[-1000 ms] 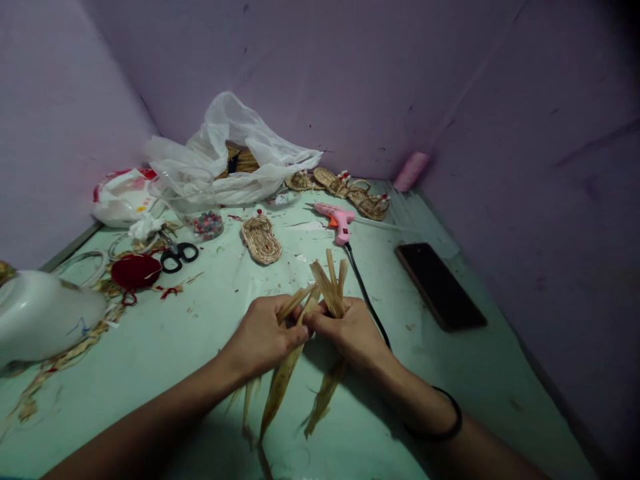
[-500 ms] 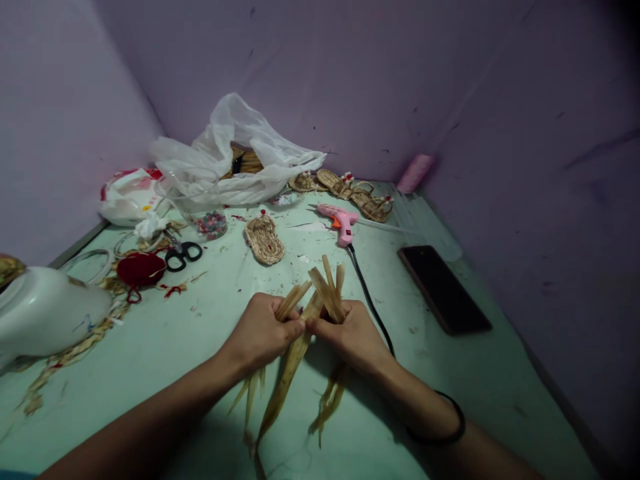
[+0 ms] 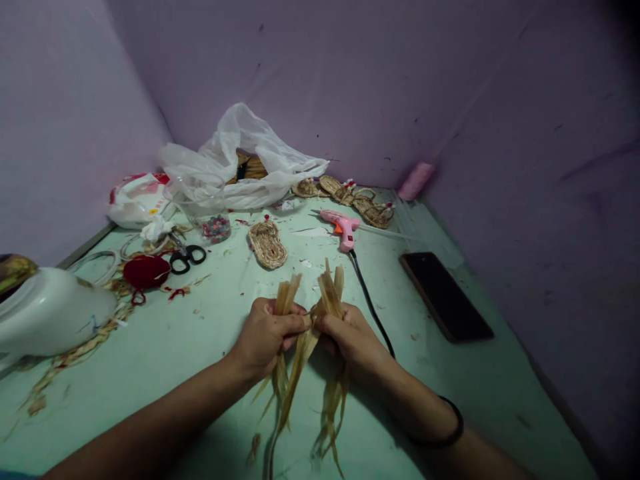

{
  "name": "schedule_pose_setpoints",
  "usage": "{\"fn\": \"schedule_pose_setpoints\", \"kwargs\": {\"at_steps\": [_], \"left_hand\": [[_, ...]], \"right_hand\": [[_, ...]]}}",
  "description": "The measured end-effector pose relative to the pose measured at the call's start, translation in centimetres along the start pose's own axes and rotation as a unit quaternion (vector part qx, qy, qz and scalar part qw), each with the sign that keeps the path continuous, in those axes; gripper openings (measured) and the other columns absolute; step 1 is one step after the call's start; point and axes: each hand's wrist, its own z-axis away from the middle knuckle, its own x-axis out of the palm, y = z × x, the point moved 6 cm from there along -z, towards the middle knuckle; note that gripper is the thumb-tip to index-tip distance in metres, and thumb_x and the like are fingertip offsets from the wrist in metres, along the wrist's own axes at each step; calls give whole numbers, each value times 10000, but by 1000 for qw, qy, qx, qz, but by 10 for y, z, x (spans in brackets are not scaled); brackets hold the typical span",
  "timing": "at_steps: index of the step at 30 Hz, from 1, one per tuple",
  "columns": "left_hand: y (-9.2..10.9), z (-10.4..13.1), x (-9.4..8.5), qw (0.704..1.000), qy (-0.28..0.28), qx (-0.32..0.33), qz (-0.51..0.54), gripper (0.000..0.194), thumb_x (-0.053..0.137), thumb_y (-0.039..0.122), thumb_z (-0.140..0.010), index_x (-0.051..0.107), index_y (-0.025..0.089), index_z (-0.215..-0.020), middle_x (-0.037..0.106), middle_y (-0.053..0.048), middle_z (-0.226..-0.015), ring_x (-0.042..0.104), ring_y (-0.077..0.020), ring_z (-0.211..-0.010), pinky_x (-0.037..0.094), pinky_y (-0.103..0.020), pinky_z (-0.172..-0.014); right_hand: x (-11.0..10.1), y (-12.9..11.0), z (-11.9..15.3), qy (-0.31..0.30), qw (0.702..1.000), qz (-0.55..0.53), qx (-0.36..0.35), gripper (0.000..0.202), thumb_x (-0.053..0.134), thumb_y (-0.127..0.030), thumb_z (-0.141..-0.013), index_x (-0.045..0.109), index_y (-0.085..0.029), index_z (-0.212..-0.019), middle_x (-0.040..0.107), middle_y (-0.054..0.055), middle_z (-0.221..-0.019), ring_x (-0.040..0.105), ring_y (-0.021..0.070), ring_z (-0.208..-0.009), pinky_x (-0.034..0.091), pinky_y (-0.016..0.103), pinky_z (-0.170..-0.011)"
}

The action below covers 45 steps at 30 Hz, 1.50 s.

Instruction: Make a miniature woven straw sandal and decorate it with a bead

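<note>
Low over the pale green table, my left hand (image 3: 270, 333) is closed on some dried fibre strips (image 3: 286, 297), thumb pointing inward. My right hand (image 3: 350, 333) grips a second bunch of dried fibre strips (image 3: 330, 297). The two hands nearly meet at the thumbs, where a wider strip (image 3: 300, 363) passes between them and hangs toward me. Loose ends dangle below both fists. What the fingertips do behind the strips is hidden. Just beyond the hands lies a small woven slipper sole (image 3: 268, 245) with a red bead at its tip.
A pink glue gun (image 3: 343, 225) with a black cord and a phone (image 3: 447, 295) lie on the right. Black-handled scissors (image 3: 187, 259), red yarn (image 3: 147, 272) and a white jar (image 3: 55, 310) are at left. Woven slippers (image 3: 373, 208) and a plastic bag (image 3: 250, 133) stand at the back.
The strips in my left hand have swung more upright, and that hand has turned slightly. The wide strip hangs differently between my hands. The whole view has shifted a little.
</note>
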Motion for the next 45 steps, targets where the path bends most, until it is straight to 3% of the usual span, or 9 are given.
{"fn": "schedule_pose_setpoints", "kwargs": {"at_steps": [7, 10, 13, 20, 23, 27, 31, 38, 45], "left_hand": [[10, -12, -15, 995, -50, -43, 82, 156, 690, 206, -588, 569, 108, -600, 600, -25, -484, 325, -17, -282, 143, -150, -299], [20, -21, -36, 992, -18, -45, 119, 98, 640, 132, -635, 551, 107, -607, 594, -27, -485, 298, -7, -251, 154, -135, -276], [41, -27, -60, 990, 14, -14, 137, 57, 572, 80, -675, 569, 89, -619, 533, -3, -438, 338, -20, -270, 205, -123, -279], [85, -28, -109, 980, 64, 58, 179, 116, 491, 55, -714, 568, 111, -647, 565, -5, -506, 322, -7, -262, 240, -106, -266], [75, -25, -95, 990, 38, 29, 136, 65, 550, 84, -684, 597, 95, -640, 566, -12, -488, 304, 2, -260, 220, -106, -269], [40, -13, -44, 999, -30, -28, 29, 146, 669, 204, -613, 629, 65, -595, 613, -58, -532, 303, 7, -284, 139, -133, -288], [17, 2, -8, 999, -26, -26, -25, 259, 734, 314, -555, 619, 82, -544, 375, 68, -299, 234, 0, -291, 118, -154, -328], [7, 2, -3, 998, -8, -29, -60, 305, 715, 352, -552, 519, 132, -472, 367, 83, -302, 268, -21, -305, 209, -171, -358], [3, 2, -1, 981, -11, -22, -192, 360, 613, 411, -656, 494, 154, -434, 394, 61, -319, 272, -39, -281, 160, -197, -335]], "right_hand": [[-13, 3, -2, 19, 973, -219, 64, 126, 539, -208, -533, 589, -138, -625, 627, 54, -624, 533, 119, -506, 376, 201, -427], [-31, -12, -3, 34, 951, -304, 50, 48, 542, -168, -517, 535, -161, -564, 673, 89, -710, 631, 193, -705, 504, 292, -674], [-56, -31, 0, 22, 935, -353, 13, 91, 552, -138, -508, 481, -170, -554, 576, 2, -522, 595, 126, -586, 516, 234, -621], [-100, -60, 14, -102, 915, -388, -33, 45, 508, -166, -710, 469, -186, -716, 242, -170, -366, 56, -31, -221, 43, 29, -228], [-85, -53, 12, -93, 933, -347, -5, 80, 577, -159, -705, 512, -183, -744, 351, -142, -397, 134, -25, -243, 111, 33, -226], [-34, -19, 7, -26, 965, -256, 58, 187, 694, -233, -664, 522, -161, -679, 521, -62, -501, 363, 15, -311, 335, 97, -280], [3, 7, 3, 8, 968, -243, 57, 240, 712, -302, -661, 583, -125, -760, 610, 10, -650, 587, 95, -542, 520, 189, -505], [13, 11, 2, -23, 962, -271, 30, 292, 702, -307, -664, 606, -119, -867, 680, 60, -723, 639, 159, -595, 515, 249, -548], [24, 4, 5, -96, 963, -252, 2, 304, 613, -392, -738, 617, -101, -649, 645, 73, -557, 639, 182, -602, 497, 261, -573]]}}
